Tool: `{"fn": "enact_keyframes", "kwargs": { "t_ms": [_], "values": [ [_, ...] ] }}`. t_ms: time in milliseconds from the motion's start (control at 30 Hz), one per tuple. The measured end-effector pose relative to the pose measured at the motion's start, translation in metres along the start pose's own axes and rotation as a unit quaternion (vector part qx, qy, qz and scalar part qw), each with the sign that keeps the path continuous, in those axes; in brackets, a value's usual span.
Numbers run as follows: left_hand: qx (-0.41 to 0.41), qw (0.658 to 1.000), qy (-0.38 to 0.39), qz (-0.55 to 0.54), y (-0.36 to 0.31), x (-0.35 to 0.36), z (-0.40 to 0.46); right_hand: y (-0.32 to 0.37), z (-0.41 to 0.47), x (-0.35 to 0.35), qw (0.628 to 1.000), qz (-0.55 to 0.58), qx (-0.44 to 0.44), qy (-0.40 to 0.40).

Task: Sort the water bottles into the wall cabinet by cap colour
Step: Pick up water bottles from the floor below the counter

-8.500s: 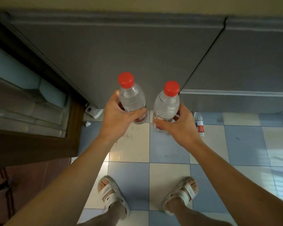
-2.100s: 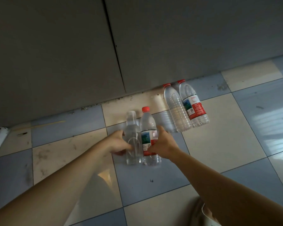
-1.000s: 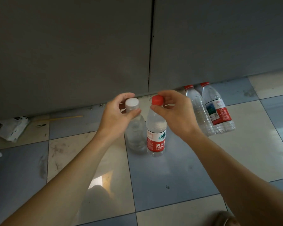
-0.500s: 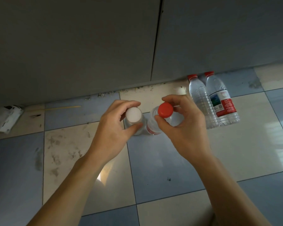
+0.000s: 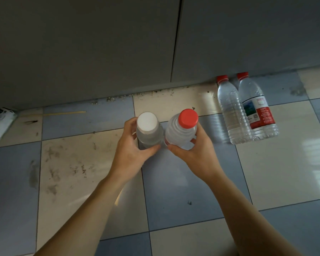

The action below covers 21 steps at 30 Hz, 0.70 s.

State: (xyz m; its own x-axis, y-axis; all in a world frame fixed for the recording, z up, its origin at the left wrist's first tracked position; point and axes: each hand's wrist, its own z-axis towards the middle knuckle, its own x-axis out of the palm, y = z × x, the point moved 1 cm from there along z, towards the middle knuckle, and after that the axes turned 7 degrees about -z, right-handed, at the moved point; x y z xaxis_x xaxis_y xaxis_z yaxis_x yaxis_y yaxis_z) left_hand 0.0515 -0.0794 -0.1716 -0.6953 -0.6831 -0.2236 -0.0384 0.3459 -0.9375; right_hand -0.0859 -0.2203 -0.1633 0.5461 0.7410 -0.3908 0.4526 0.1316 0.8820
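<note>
White-capped bottle (image 5: 149,130): clear plastic, gripped by left hand (image 5: 130,151). Red-capped bottle (image 5: 181,130): ribbed, gripped by right hand (image 5: 194,154), touching the first. Beyond right hand: two red-capped bottles (image 5: 245,109) lying side by side on checkered tile floor (image 5: 183,182) against grey cabinet doors (image 5: 118,43). Far left of left hand: white debris (image 5: 0,122).
</note>
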Motion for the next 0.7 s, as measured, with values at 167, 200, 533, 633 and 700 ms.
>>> {"fn": "enact_keyframes", "kwargs": {
  "t_ms": [167, 200, 533, 633, 700],
  "values": [
    [-0.002, 0.999, -0.027, -0.031, 0.002, 0.010, 0.003, -0.008, 0.006, 0.006, 0.999, 0.031, 0.000, -0.015],
    [-0.004, 0.999, -0.039, -0.037, -0.001, 0.011, 0.002, -0.008, 0.006, 0.006, 0.999, 0.034, 0.005, -0.018],
    [-0.038, 0.990, -0.118, -0.062, -0.130, -0.019, -0.071, 0.116, -0.041, -0.057, 0.999, 0.016, 0.036, 0.020],
    [-0.044, 0.987, -0.136, -0.071, -0.213, -0.041, -0.110, 0.206, -0.066, -0.093, 0.999, 0.007, 0.026, 0.032],
    [-0.050, 0.984, -0.151, -0.076, -0.271, -0.061, -0.134, 0.268, -0.084, -0.117, 0.999, 0.004, 0.020, 0.043]
  ]
}}
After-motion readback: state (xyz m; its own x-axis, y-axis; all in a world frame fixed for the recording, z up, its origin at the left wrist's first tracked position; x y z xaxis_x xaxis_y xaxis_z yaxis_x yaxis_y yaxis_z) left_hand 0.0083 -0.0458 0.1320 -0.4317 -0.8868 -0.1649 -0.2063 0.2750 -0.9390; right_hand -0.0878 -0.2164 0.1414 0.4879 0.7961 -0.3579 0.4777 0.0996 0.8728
